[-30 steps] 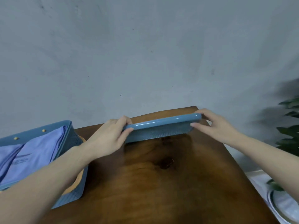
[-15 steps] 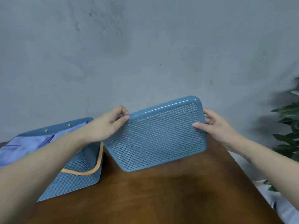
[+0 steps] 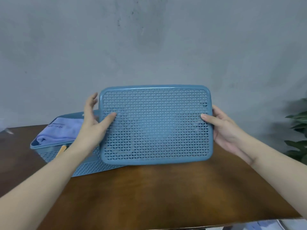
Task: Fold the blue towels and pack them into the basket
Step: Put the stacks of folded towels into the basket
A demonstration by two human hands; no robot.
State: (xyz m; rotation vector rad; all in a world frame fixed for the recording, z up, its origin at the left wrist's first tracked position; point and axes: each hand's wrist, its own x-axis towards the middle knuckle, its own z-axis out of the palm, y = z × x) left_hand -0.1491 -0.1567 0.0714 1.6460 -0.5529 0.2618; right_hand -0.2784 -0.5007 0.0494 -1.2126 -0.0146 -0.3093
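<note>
I hold a blue perforated basket lid (image 3: 156,125) upright above the table, its flat face toward me. My left hand (image 3: 93,127) pinches its left edge, thumb on the front and fingers behind. My right hand (image 3: 224,130) grips the right edge the same way. The blue basket (image 3: 83,166) stands on the table at the left, partly behind the lid and my left arm. Folded light-blue towels (image 3: 61,130) lie inside it, reaching up to its rim.
The brown wooden table (image 3: 166,196) stretches from the basket to its near edge at the bottom. A grey wall stands close behind it. A green plant (image 3: 297,130) is at the right. The basket's wooden handle (image 3: 62,149) shows beside my left wrist.
The lid has come up from the far side of the table and turned from edge-on to upright facing me. Both hands moved with it, shifting their hold to its side edges.
</note>
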